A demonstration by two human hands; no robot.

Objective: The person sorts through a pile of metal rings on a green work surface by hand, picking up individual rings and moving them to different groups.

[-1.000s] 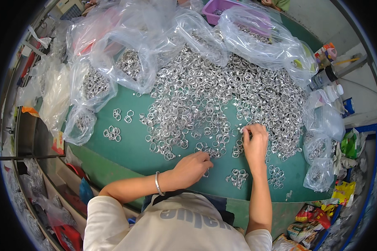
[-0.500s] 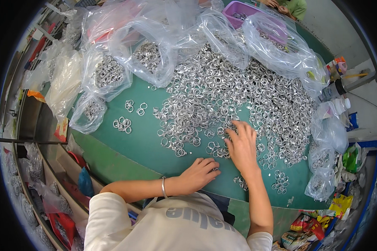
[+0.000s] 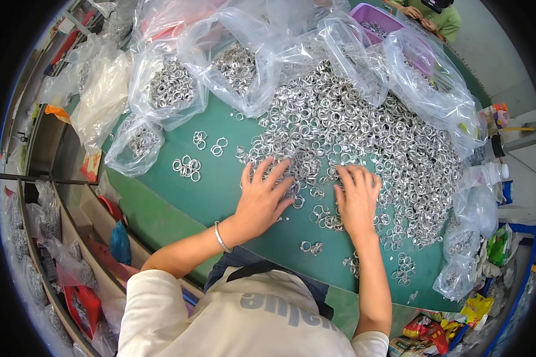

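The green tabletop (image 3: 217, 205) is covered across its far and right parts by a broad heap of silver-coloured metal rings (image 3: 405, 160). The heap's near left edge is covered by the left hand (image 3: 261, 199), its fingers fanned wide; rings near its front edge are met by the right hand (image 3: 358, 199), whose fingers are slightly parted and curved downward. Small ring clusters (image 3: 187, 167) are set apart at the left. The heap is bordered by clear plastic bags (image 3: 235, 98) and a purple basin (image 3: 370, 34). Beyond, a green-sleeved co-worker (image 3: 448, 25) is seen beside a grey wall (image 3: 506, 65); at the left, compartmented shelving (image 3: 92, 214) is filled with bags.
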